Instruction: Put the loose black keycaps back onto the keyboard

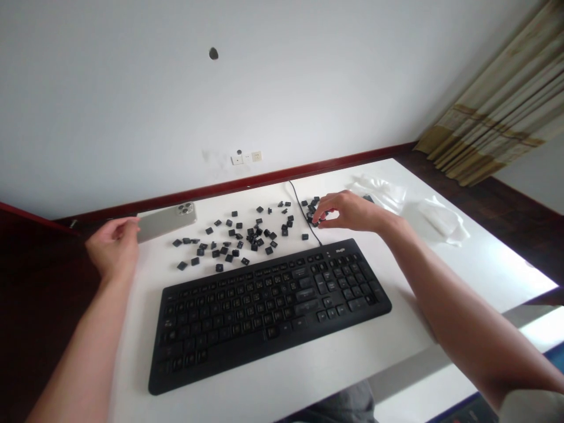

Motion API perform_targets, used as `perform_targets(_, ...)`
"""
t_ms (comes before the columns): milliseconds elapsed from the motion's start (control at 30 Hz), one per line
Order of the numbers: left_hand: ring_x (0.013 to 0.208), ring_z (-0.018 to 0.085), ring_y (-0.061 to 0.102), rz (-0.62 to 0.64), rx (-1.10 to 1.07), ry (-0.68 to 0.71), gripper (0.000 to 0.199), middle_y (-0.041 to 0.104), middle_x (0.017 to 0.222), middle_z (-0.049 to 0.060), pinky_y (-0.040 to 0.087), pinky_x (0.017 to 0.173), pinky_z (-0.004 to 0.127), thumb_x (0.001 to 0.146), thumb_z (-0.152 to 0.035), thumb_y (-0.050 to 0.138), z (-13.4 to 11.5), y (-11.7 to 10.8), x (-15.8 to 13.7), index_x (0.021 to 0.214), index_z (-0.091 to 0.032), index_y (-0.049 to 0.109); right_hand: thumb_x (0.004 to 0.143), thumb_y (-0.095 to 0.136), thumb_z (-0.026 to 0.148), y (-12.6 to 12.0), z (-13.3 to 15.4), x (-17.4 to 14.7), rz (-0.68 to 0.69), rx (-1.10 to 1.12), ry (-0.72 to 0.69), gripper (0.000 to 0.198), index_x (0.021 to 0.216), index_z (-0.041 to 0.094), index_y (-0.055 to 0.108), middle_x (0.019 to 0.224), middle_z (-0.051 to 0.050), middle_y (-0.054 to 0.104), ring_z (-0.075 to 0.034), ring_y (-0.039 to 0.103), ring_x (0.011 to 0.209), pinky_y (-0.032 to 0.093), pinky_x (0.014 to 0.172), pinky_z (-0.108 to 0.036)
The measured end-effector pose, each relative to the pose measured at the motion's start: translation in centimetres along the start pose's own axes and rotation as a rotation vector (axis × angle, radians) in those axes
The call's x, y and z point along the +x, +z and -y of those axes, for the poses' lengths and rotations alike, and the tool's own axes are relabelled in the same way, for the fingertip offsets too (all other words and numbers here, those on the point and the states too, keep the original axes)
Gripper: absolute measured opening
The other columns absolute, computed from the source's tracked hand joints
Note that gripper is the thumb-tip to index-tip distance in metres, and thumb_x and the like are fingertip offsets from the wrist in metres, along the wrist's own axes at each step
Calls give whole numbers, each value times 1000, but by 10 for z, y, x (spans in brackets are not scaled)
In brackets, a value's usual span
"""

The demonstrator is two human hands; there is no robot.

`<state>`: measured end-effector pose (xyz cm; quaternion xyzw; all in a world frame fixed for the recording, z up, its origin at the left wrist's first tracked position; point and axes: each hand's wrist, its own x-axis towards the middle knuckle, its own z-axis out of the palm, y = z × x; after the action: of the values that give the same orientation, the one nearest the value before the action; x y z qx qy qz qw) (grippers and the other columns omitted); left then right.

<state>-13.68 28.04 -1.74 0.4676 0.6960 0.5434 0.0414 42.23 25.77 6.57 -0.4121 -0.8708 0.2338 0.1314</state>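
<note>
A black keyboard (268, 311) lies at a slant across the white table, with many of its keycaps off. Loose black keycaps (254, 235) are scattered behind it, and a smaller group sits beyond the cable. My right hand (341, 210) is down over that smaller group, thumb and fingertips drawn together at a black keycap, partly hidden by the fingers. At the table's left edge my left hand (115, 241) has its fingers curled in a pinch. Its fingertips overlap the left end of a smartphone (165, 222) lying camera side up; whether they grip it is unclear.
The keyboard's black cable (300, 205) runs back to the table's far edge. Crumpled clear plastic (436, 220) lies on the table's (489, 270) right side. Behind stand a white wall with sockets (247, 158) and a curtain (489, 126).
</note>
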Motion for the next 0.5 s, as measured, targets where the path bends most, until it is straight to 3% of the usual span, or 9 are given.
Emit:
perform_targets(200, 73, 15, 67, 8, 18, 25, 29, 77, 83, 6, 51, 72, 25, 84, -27, 72, 2, -1, 0, 106, -12, 85, 93, 71, 32, 1, -2, -1, 24, -61, 23, 19, 107, 28, 84, 111, -3, 80, -22, 72, 100, 55, 90, -38)
perform_targets(500, 71, 16, 66, 4, 8, 34, 30, 77, 82, 7, 51, 70, 26, 82, -25, 71, 5, 1, 3, 104, -10, 84, 92, 72, 37, 2, -1, 1, 31, -57, 63, 21, 105, 24, 84, 102, -4, 80, -19, 71, 88, 54, 81, -34)
